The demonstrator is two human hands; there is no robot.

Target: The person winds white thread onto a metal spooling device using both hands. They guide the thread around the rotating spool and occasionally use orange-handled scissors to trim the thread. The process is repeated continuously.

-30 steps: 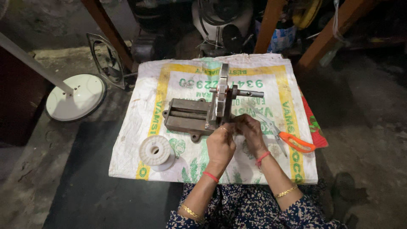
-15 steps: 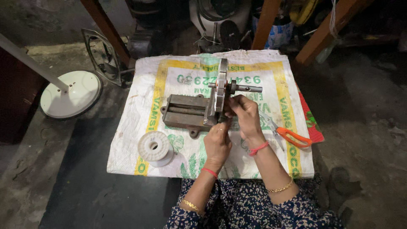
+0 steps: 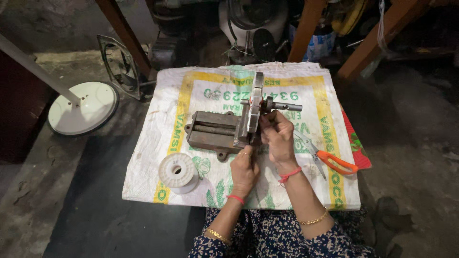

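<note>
A grey metal winding machine with an upright disc and a short shaft sits on a white woven sack. My left hand rests against the machine's near side below the disc, fingers curled. My right hand is at the right face of the disc, under the shaft, fingers bent onto it. What the fingertips pinch is hidden. A white empty spool lies left of my left hand.
Orange-handled scissors lie on the sack right of my right hand. A white round stand base with a pole is on the floor at left. Wooden legs and machine parts crowd the far side.
Both hands have moved up from the near edge of the machine to the disc; the right hand now sits beneath the shaft. The camera shifted slightly.
</note>
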